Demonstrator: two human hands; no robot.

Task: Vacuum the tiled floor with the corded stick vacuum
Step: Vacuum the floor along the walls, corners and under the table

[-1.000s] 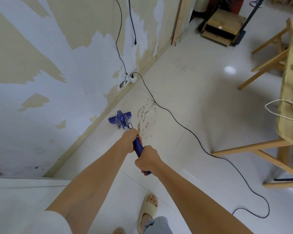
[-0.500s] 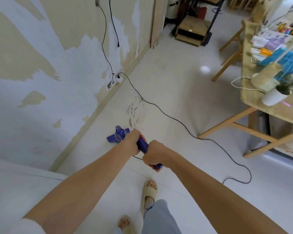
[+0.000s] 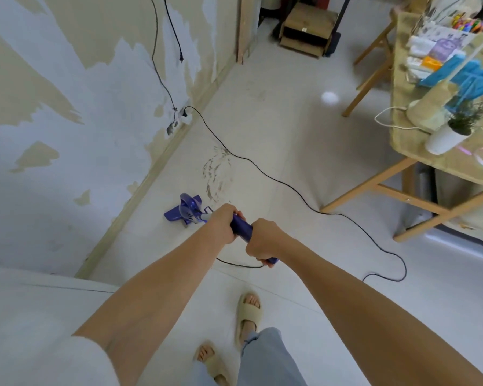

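Plainly, the purple stick vacuum [image 3: 241, 228] is clasped in both grips, left hand [image 3: 221, 222] ahead of right hand [image 3: 262, 242], its head [image 3: 186, 210] on the tiled floor [image 3: 276, 140] near the skirting. The slack black cord [image 3: 299, 193] could be overrun or tripped upon near the sandalled feet.

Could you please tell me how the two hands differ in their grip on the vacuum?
The left hand grips lower on the purple handle, nearer the vacuum head; the right hand holds the upper end, nearer the body. Both are curled round the handle.
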